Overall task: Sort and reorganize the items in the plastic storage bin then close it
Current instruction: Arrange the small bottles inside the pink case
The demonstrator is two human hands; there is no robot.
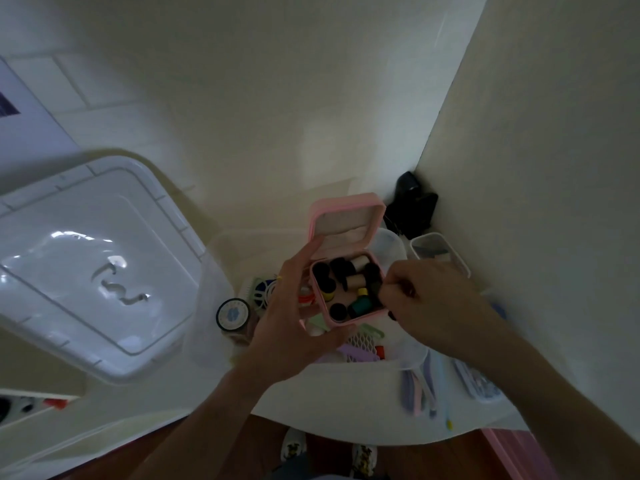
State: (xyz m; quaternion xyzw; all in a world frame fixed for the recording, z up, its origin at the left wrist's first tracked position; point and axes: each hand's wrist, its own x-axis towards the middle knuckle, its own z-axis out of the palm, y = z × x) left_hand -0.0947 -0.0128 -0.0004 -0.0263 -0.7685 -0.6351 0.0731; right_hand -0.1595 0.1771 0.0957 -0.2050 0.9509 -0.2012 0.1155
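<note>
My left hand cups a small pink case from below and from its left side, holding it above the clear plastic storage bin. The case's hinged lid stands open. Inside lie several thread spools, black, beige, yellow and teal. My right hand is at the case's right edge, its fingertips pinching a dark spool inside. The bin's white lid lies off to the left. Combs, a green round item and small bits show in the bin under the case.
A round tin stands in the bin's left part. Small clear containers and a black object sit in the wall corner at right. Pens and pastel tools lie on the white table near its front edge. Walls close in behind and right.
</note>
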